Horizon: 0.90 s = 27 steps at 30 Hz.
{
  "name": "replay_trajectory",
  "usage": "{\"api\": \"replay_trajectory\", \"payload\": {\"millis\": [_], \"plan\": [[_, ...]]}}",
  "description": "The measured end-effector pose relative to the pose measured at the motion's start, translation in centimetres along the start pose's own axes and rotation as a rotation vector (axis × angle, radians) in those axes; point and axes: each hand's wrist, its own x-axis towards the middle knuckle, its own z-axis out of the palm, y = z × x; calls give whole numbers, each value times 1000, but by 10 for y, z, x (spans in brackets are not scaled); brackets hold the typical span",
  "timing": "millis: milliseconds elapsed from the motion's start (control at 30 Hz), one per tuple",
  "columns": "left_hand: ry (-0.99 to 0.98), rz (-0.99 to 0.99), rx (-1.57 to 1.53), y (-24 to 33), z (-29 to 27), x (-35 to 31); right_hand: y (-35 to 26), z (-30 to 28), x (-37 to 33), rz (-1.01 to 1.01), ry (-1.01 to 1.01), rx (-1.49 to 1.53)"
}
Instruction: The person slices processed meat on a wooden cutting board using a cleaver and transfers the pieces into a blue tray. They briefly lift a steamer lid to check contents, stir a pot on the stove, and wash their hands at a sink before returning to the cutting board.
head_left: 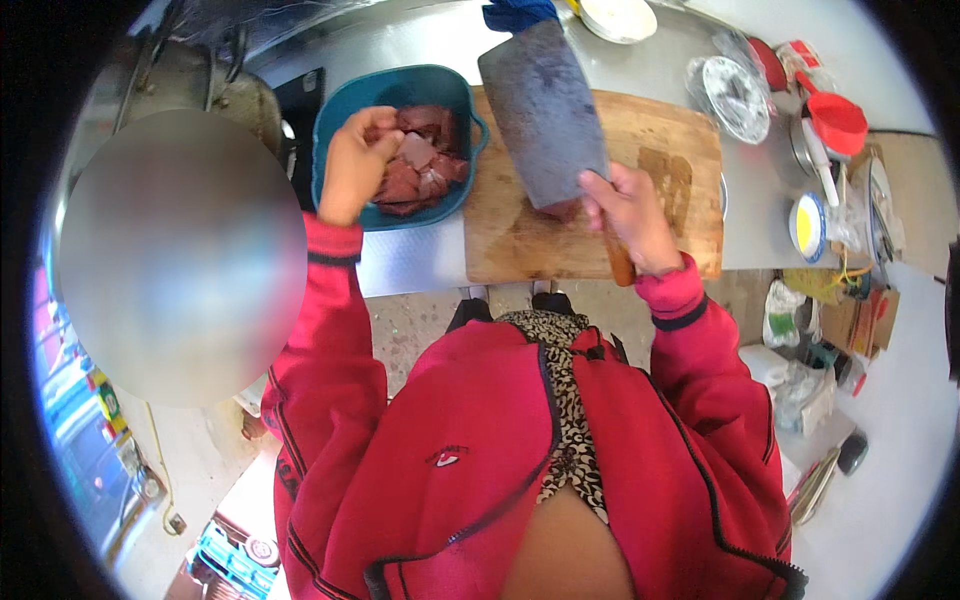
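My right hand grips a cleaver. Its wide dark blade points away from me over the wooden cutting board, and the end of its wooden handle shows below the palm. A small piece of red meat peeks out under the blade's near edge; the blade hides the rest. At the left, a teal plastic basin holds several chunks of raw meat. Over the basin's left side is my left hand, fingers curled toward the thumb beside the meat. Whatever its fingertips hold is not distinguishable.
The board and basin rest on a metal counter. Behind lie a blue cloth and a white bowl. To the right are a plastic-covered bowl, a red ladle and a small bowl with yellow contents. A large pot stands left.
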Motion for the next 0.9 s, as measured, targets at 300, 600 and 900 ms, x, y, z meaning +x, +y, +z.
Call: {"api": "replay_trajectory", "payload": {"millis": [300, 600, 900], "plan": [[-495, 24, 195, 26, 145, -74, 137, -90, -110, 364, 234, 222], [-542, 93, 515, 27, 192, -39, 205, -74, -131, 427, 201, 398], [-567, 50, 343, 11, 204, -38, 190, -38, -105, 407, 119, 460]]}}
